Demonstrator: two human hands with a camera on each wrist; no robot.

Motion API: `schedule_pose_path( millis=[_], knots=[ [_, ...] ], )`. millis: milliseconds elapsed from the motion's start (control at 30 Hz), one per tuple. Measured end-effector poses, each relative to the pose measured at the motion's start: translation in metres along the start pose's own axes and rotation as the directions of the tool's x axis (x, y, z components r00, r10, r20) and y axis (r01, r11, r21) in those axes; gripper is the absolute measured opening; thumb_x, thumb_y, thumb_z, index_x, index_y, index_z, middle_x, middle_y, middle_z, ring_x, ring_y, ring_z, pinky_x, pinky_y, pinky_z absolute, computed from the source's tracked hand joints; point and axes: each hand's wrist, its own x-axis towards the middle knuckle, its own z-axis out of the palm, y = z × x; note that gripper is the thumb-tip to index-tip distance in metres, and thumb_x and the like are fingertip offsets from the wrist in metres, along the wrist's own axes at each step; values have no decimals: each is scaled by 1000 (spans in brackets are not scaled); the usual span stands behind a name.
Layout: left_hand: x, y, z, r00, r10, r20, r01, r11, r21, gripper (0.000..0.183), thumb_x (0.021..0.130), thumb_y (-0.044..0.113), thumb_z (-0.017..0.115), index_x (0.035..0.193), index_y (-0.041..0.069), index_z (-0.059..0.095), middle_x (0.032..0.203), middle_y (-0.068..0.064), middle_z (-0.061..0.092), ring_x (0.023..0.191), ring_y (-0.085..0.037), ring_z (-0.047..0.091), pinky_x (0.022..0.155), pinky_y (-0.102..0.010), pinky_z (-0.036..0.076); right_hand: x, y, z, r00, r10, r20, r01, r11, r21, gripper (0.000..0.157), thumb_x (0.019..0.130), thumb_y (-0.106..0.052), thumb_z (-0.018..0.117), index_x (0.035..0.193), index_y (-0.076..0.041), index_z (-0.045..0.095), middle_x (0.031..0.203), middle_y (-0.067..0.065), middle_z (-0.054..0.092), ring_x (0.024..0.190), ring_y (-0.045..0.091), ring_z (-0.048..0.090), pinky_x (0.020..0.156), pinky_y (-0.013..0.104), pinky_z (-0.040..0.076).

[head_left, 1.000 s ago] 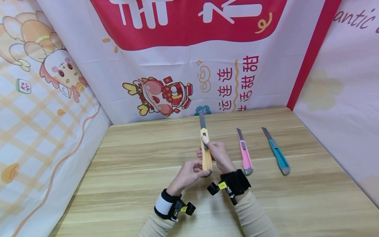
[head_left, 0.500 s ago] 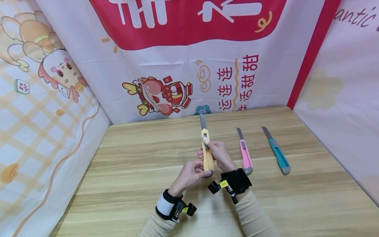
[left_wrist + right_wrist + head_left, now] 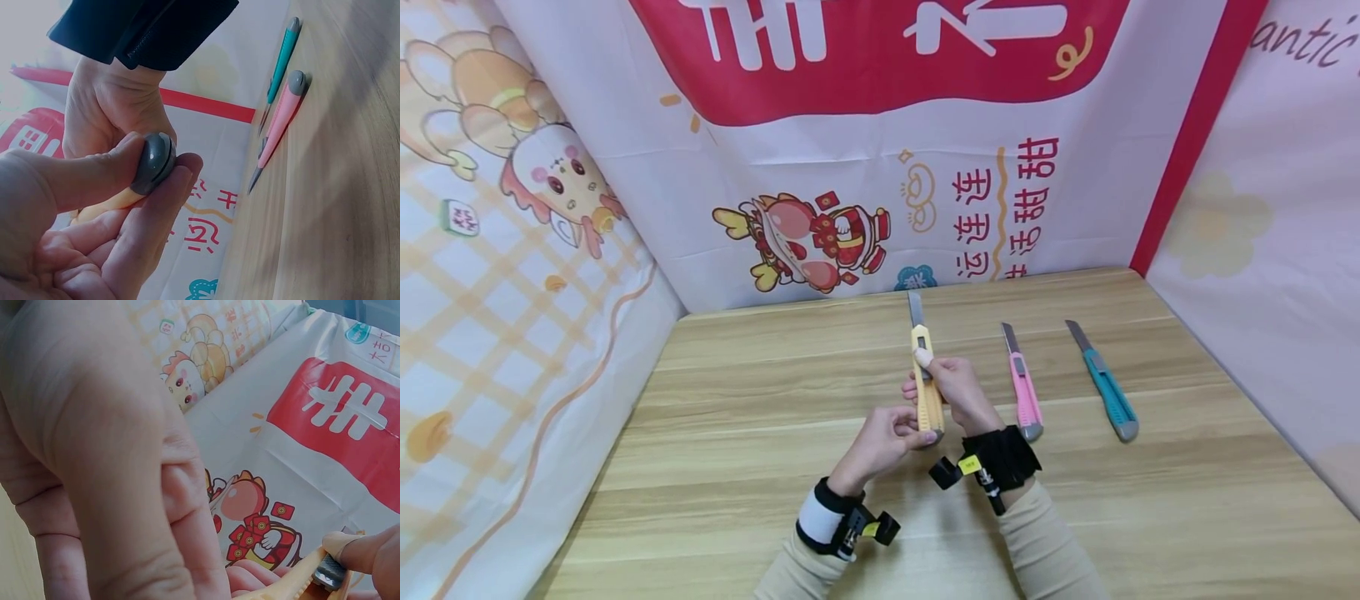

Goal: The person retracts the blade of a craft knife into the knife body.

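Yellow knife (image 3: 928, 412) above the counter (image 3: 730, 458): the left hand (image 3: 886, 435) pinches its six-o'clock end, the right hand (image 3: 958, 390) grips its middle. A thumb (image 3: 924, 358) slipping past the slider (image 3: 329, 574) could meet the bare blade (image 3: 915, 308) at twelve o'clock.

The right grip (image 3: 957, 387) hides part of the yellow knife (image 3: 929, 411), and both sleeves (image 3: 1048, 546) below it get cut off.

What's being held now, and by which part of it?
The yellow utility knife: the left grip pinches its gray end cap, the right grip holds the handle nearer the blade, thumb by the slider.
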Motion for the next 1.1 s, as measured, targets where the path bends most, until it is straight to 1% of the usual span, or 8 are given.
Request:
schedule_pose_path(
  millis=[67, 167, 300, 367, 567, 767, 967, 1100],
  knots=[
    [0, 0, -1, 1000, -4, 3, 4, 1000, -4, 24, 85, 11, 72, 103, -3, 68, 98, -21, 74, 87, -22, 74, 68, -22, 58, 0, 0, 0, 1000, -3, 5, 3, 1000, 9, 49, 100, -34, 50, 106, 13, 61, 63, -3, 70, 59, 7, 69, 63, 24, 62],
    [1, -1, -1, 1000, -14, 9, 14, 1000, -11, 24, 85, 12, 72, 104, -3, 67, 98, -20, 74, 86, -21, 73, 69, -21, 56, 0, 0, 0, 1000, -6, 9, 6, 1000, 17, 48, 101, -33, 49, 106, 13, 61, 63, -3, 70, 59, 8, 69, 62, 24, 62],
    [1, -1, -2, 1000, -19, 23, 20, 999, -31, 25, 85, 11, 71, 106, -3, 67, 100, -21, 74, 88, -22, 73, 71, -21, 57, 0, -1, 1, 1000, -1, 1, 1, 1000, 11, 48, 100, -35, 50, 106, 11, 62, 63, -3, 71, 59, 7, 69, 63, 24, 62],
    [1, -1, -3, 999, -25, 24, 26, 999, -36, 25, 86, 11, 71, 106, -3, 67, 100, -21, 74, 89, -22, 74, 71, -19, 56, 0, -1, 2, 1000, -5, -5, 5, 1000, 6, 48, 100, -35, 51, 105, 11, 62, 64, -3, 71, 60, 8, 70, 64, 24, 62],
    [1, -1, -4, 999, -39, -4, 39, 999, -20, 25, 86, 14, 71, 104, -2, 68, 99, -19, 74, 88, -21, 74, 70, -18, 55, -1, 0, 3, 1000, -19, -16, 20, 1000, 16, 52, 99, -38, 51, 108, 11, 62, 68, -2, 72, 63, 8, 70, 66, 25, 62],
    [0, 1, -2, 1000, -20, -18, 20, 1000, -5, 26, 85, 14, 72, 105, -3, 68, 99, -20, 74, 88, -23, 74, 71, -23, 58, 0, 1, 1, 1000, 7, -11, -7, 1000, 16, 56, 98, -44, 51, 106, 10, 62, 67, -2, 72, 61, 8, 70, 65, 25, 62],
    [1, 2, -1, 1000, -26, -17, 25, 999, -20, 24, 85, 13, 73, 103, -3, 68, 97, -20, 74, 85, -22, 74, 75, -37, 61, -1, 0, 1, 1000, 5, -2, -5, 1000, 19, 55, 99, -43, 51, 106, 11, 62, 66, -2, 71, 60, 8, 70, 65, 26, 62],
    [1, 2, 0, 999, -26, -21, 26, 999, -19, 24, 84, 13, 73, 102, -3, 68, 96, -19, 74, 84, -21, 74, 75, -40, 61, -1, 1, 0, 1000, -3, 0, 3, 1000, 7, 56, 99, -41, 50, 108, 13, 61, 66, -2, 71, 60, 8, 70, 65, 26, 62]
  ],
)
